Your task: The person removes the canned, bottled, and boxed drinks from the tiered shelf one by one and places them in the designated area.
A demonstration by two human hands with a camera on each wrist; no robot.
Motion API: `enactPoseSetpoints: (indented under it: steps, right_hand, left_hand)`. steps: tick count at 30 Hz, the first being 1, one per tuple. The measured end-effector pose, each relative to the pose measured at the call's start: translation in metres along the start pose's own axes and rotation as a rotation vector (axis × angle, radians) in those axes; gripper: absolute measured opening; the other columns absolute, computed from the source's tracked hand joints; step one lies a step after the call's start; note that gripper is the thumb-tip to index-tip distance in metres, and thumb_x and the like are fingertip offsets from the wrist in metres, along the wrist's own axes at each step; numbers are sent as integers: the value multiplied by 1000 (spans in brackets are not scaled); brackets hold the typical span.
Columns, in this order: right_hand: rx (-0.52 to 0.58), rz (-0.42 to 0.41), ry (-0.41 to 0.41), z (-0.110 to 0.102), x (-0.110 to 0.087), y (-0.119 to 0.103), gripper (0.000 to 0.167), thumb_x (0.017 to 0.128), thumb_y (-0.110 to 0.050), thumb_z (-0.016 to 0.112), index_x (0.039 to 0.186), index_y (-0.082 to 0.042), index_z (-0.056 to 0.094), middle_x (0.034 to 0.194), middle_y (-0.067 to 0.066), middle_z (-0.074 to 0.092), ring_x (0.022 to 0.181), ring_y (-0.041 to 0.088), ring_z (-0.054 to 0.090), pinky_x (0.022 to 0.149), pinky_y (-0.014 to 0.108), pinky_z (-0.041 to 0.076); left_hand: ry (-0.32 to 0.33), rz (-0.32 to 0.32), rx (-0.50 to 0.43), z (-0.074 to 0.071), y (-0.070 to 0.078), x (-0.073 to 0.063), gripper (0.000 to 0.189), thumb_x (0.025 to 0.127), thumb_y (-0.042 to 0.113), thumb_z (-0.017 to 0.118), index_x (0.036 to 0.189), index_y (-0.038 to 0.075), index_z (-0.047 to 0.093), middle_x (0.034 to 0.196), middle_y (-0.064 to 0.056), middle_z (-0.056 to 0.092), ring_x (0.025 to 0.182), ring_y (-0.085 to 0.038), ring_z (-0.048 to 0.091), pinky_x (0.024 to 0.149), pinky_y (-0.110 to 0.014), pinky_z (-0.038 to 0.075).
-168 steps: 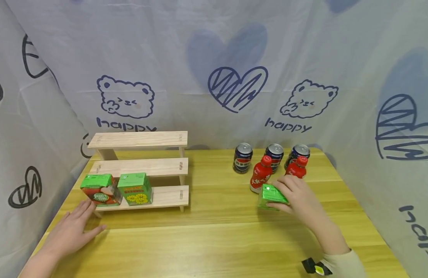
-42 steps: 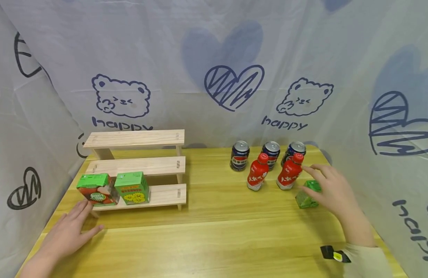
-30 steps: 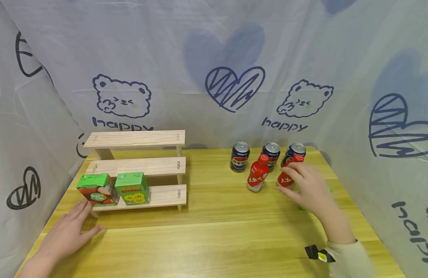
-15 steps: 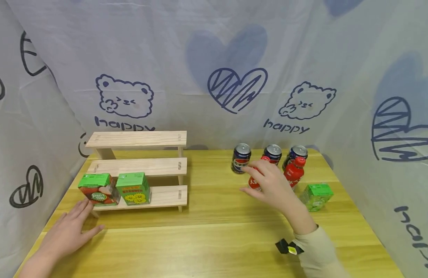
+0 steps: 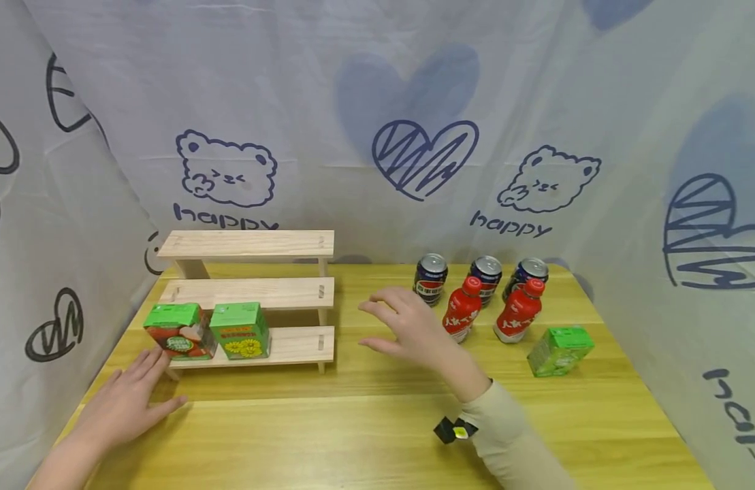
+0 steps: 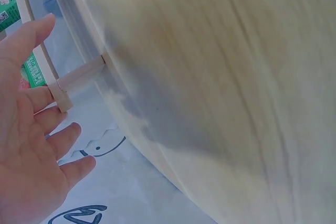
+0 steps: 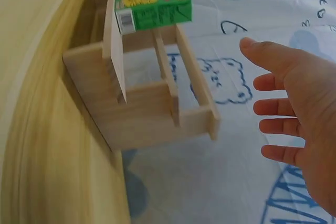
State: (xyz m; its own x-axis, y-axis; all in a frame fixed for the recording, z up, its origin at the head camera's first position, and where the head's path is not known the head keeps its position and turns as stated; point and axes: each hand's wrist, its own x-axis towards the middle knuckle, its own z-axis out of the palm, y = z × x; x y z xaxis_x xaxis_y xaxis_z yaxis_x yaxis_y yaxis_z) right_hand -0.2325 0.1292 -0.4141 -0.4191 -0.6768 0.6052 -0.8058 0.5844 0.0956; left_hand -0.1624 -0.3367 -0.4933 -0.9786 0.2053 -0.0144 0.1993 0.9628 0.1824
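My left hand (image 5: pixel 121 403) lies at the left end of the lowest step of the wooden shelf (image 5: pixel 300 346), its fingertips touching it in the left wrist view. Just behind them on that step is a red-and-green juice box (image 5: pixel 180 331). Beside this stands a chrysanthemum drink box (image 5: pixel 239 331) with yellow flowers. My right hand (image 5: pixel 414 335) is in the air between the shelf and the bottles, thumb and fingers apart, holding nothing. A green drink box (image 5: pixel 559 351) stands at the table's right. Left of it are two red bottles (image 5: pixel 461 310), (image 5: pixel 520 312).
Several dark blue soda cans (image 5: pixel 430 279) stand in a row behind the bottles. The wooden table (image 5: pixel 328 435) reaches the printed cloth (image 5: pixel 328 136) at the back and sides. The two upper shelf steps (image 5: pixel 248 243) are bare.
Earlier my right hand gripped the green drink box, then let it go at the table's right. It has since moved left past the red bottles. The left hand has stayed put.
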Motion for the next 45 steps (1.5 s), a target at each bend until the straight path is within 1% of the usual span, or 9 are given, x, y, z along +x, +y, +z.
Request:
enactPoseSetpoints:
  steps: [5, 13, 18, 23, 28, 31, 34, 38, 45]
  right_hand:
    - [11, -30, -1, 17, 15, -9, 54, 81, -50, 74, 120, -13, 66, 115, 5, 65, 110, 20, 62, 98, 34, 53]
    - [42, -55, 0, 40, 41, -23, 54, 83, -52, 71, 120, -14, 67, 116, 6, 66, 109, 18, 63, 100, 30, 52]
    - [35, -62, -22, 53, 57, -30, 52, 85, -53, 69, 121, -16, 66, 115, 2, 65, 108, 15, 62, 98, 27, 52]
    - [31, -44, -50, 64, 71, -37, 51, 85, -53, 68, 122, -18, 65, 116, -1, 64, 108, 13, 61, 92, 24, 53]
    - [53, -2, -84, 73, 83, -46, 54, 86, -55, 67, 125, -18, 64, 119, 0, 64, 112, 14, 60, 96, 26, 51]
    - [56, 34, -126, 77, 91, -52, 56, 86, -58, 65, 127, -19, 63, 121, -1, 63, 114, 14, 59, 96, 27, 51]
    - [49, 67, -189, 80, 98, -59, 58, 87, -60, 62, 130, -21, 60, 124, -3, 61, 117, 12, 57, 95, 26, 51]
    - [25, 83, -246, 86, 106, -67, 61, 89, -63, 57, 133, -21, 58, 127, -4, 60, 119, 12, 56, 95, 25, 51]
    - [-16, 86, -260, 100, 116, -74, 63, 89, -66, 54, 133, -20, 57, 125, -6, 60, 117, 9, 56, 96, 21, 50]
  left_hand:
    - [-4, 1, -4, 0, 0, 0, 97, 88, 62, 58, 147, -10, 32, 152, -37, 25, 139, -55, 24, 107, -75, 21]
    - [2, 11, 13, -1, -1, 0, 97, 88, 62, 59, 146, -11, 33, 150, -37, 27, 138, -55, 26, 107, -75, 22]
    - [1, 8, 8, -1, 0, 0, 97, 88, 62, 59, 146, -11, 33, 150, -37, 27, 138, -55, 26, 107, -75, 21]
    - [-1, 3, 6, 0, 0, 0, 97, 88, 62, 59, 146, -11, 33, 151, -37, 27, 139, -54, 26, 107, -74, 21]
    - [1, 4, 12, 0, 0, 0, 97, 88, 62, 58, 146, -11, 33, 150, -38, 27, 138, -54, 27, 107, -74, 22]
    - [6, 5, 8, 0, 0, 0, 96, 88, 62, 59, 146, -11, 33, 150, -37, 28, 138, -54, 28, 107, -73, 23]
    - [6, 3, 2, 0, 1, 0, 96, 88, 61, 59, 146, -11, 33, 151, -37, 27, 138, -54, 27, 107, -73, 22]
    - [0, -2, -1, 0, 1, 0, 97, 88, 62, 58, 147, -11, 32, 151, -37, 26, 139, -54, 27, 108, -73, 22]
    - [1, -5, 4, 1, 0, 0, 97, 88, 63, 58, 146, -11, 33, 151, -37, 26, 137, -55, 29, 108, -73, 22]
